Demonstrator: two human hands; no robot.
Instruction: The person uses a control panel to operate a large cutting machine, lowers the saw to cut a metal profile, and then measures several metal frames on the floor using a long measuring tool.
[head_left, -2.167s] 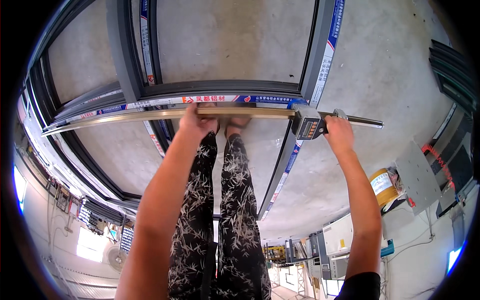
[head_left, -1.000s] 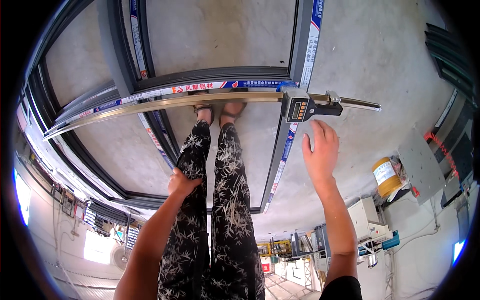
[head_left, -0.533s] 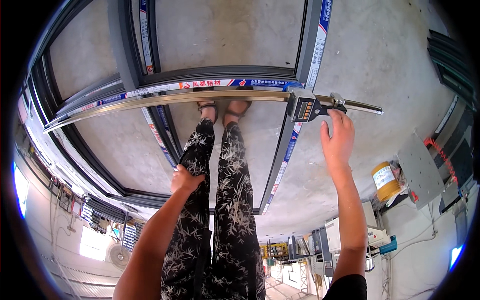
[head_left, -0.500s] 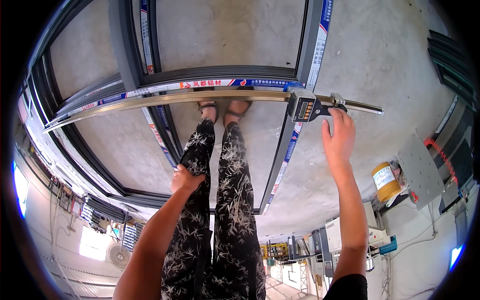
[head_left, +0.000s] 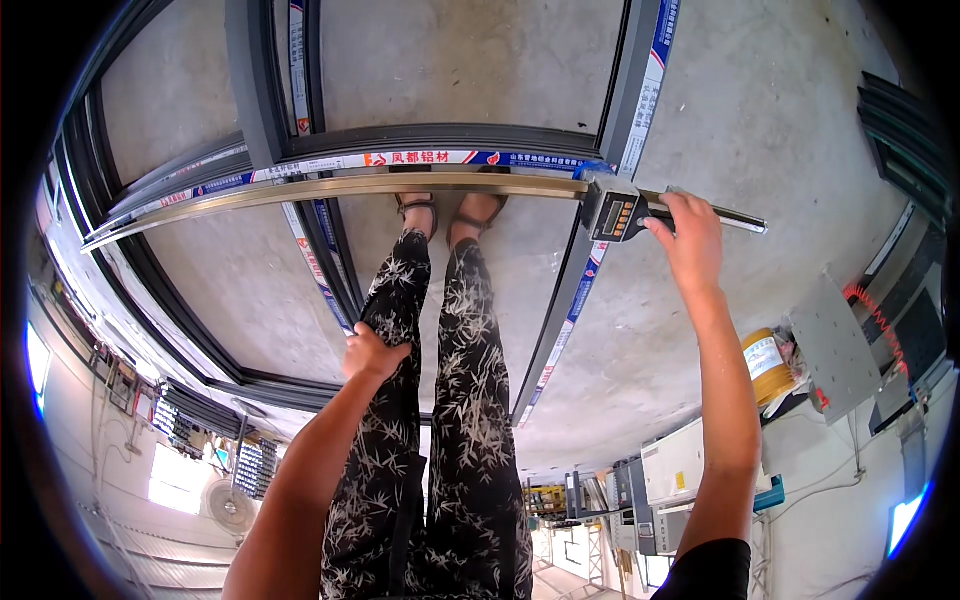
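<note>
A long bronze-coloured bar with a grey digital measuring head, like a large digital caliper, lies across a dark grey aluminium frame. The head has a small display and orange buttons, and it sits by the frame's right-hand upright. My right hand is closed on the dark grip at the head's right side, thumb against it and fingers over its far part. Lower left, my left hand rests on the knee of my patterned black trousers, thumb spread and fingers over the outer side. It holds no tool.
Printed protective film covers parts of the frame, which lies over the concrete floor with my feet inside an opening. At right are a yellow bucket, a grey panel and a red coiled hose. Dark profiles are stacked far right.
My right hand has moved slightly right and its fingers have closed further round the measuring head's grip. The head sits a little further right. My left hand stays on the knee.
</note>
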